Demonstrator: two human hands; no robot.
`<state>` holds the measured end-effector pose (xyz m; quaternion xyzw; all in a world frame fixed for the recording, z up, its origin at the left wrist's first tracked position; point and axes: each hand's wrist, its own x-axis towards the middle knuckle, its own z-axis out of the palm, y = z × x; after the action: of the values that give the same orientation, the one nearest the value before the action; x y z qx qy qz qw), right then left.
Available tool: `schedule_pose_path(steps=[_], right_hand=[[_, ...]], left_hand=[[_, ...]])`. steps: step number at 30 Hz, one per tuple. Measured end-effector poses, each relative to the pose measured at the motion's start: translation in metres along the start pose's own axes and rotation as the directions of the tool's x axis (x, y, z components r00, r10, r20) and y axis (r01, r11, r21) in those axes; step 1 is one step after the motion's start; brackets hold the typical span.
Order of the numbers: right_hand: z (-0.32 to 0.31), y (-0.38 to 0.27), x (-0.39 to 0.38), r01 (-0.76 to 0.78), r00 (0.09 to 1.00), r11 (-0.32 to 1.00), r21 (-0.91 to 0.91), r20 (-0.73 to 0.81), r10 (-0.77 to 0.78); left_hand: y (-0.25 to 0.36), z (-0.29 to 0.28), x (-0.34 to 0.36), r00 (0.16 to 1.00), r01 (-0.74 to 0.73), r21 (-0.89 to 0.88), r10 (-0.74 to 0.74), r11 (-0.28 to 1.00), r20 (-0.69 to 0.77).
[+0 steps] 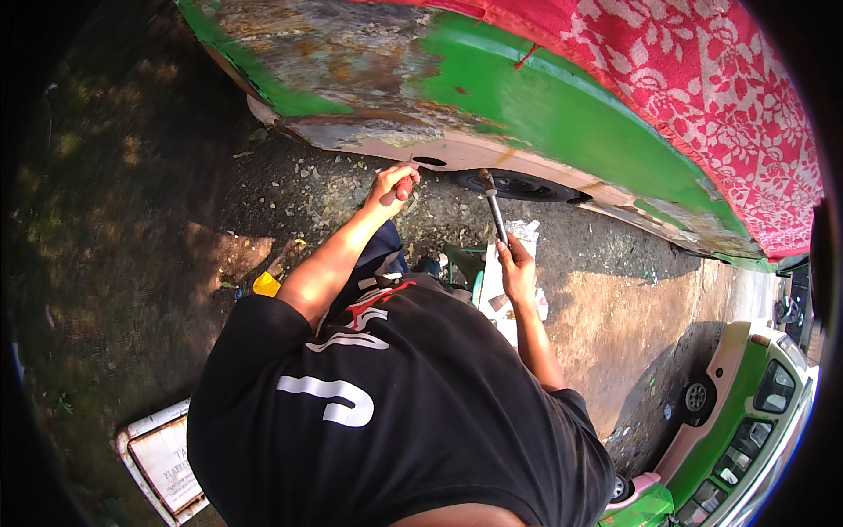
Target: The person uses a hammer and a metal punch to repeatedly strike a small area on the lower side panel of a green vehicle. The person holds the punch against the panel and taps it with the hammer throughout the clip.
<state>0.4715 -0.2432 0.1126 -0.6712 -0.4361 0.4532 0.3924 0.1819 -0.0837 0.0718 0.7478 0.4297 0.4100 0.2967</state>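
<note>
My left hand (pixel 389 188) is closed around a red-handled tool (pixel 405 187), held close to the lower edge of a green and pale pink vehicle body (pixel 527 97). Most of that tool is hidden, so I cannot make out its kind. In my right hand (pixel 518 264) is a hammer (pixel 495 211), gripped by its lower handle with the head up near the vehicle's wheel (pixel 518 186). The hammer head appears apart from the panel. Beside my left hand is a dark oval hole (pixel 430 162) in the pink strip. Bare, rusty, scraped metal (pixel 342 53) spreads above it.
A red and white floral cloth (pixel 694 105) drapes over the vehicle. Below my right arm lie white sheets (pixel 496 285) on the ground, near a green frame (pixel 465 268). A yellow scrap (pixel 266 284) and a white sign board (pixel 162 461) lie left. Another green vehicle (pixel 738 430) stands right.
</note>
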Motion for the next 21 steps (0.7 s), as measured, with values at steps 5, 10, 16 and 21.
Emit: schedule_pose_path(steps=[5, 10, 16, 21], right_hand=[[-0.003, 0.015, -0.017, -0.075, 0.996, 0.987, -0.142, 0.035, 0.081], [0.007, 0.013, -0.025, -0.032, 0.997, 0.975, -0.221, 0.058, 0.046], [0.016, -0.003, -0.017, -0.02, 0.998, 0.984, -0.174, 0.059, 0.031], [0.011, -0.018, 0.002, 0.014, 0.999, 0.964, -0.264, 0.045, -0.002]], left_hand=[[-0.007, -0.011, -0.022, 1.0, -0.004, 0.02, 0.004, 1.0, 0.005], [-0.004, -0.016, -0.041, 0.993, 0.112, -0.014, -0.112, 0.994, -0.018], [-0.008, -0.025, -0.04, 0.995, -0.022, 0.084, 0.03, 0.996, -0.098], [-0.028, -0.029, -0.032, 0.977, 0.057, 0.008, -0.054, 0.998, -0.205]])
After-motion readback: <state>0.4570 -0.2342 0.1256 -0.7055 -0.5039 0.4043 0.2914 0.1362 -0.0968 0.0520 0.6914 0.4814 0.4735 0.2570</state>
